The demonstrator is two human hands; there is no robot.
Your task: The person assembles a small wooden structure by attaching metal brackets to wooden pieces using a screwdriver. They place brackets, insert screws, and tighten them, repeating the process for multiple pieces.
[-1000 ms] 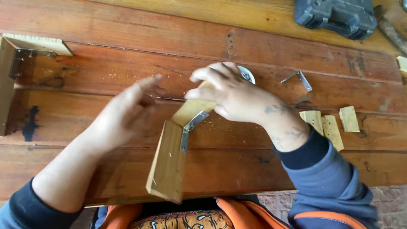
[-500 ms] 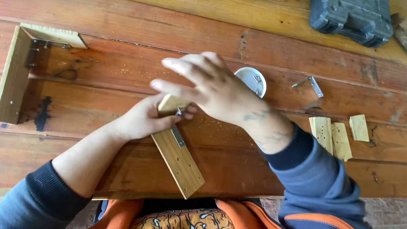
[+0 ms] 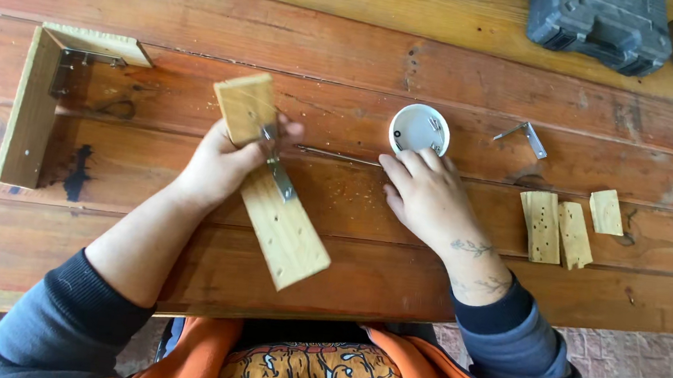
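Here, in the head view, the work looks partway done, as far as can be judged: far to the left on the bench [image 3: 349, 59] lies a finished-looking corner frame [image 3: 32, 102] of two pale boards joined at a right angle with a metal bracket inside the corner, while the second piece is not yet that far. The left hand [image 3: 219, 165] is closed around a pale wooden board [image 3: 275, 187], which lies slanted from far left to near right, with a metal bracket [image 3: 276, 171] on its upper face just beside the thumb; whether screws already fix it I cannot tell. The right hand [image 3: 426, 198] is loosely open, holding nothing, fingers stretched toward a small white dish [image 3: 419, 129] that holds a few small metal parts; the fingertips are just beside its near rim. The dish sits to the right of the board, a little apart from it. A thin metal rod [image 3: 331, 155] lies between the two hands. Further right lie a loose bracket [image 3: 527, 136] and three short wood offcuts [image 3: 567, 228], untouched, and a dark tool case [image 3: 599, 25] stands at the far right.
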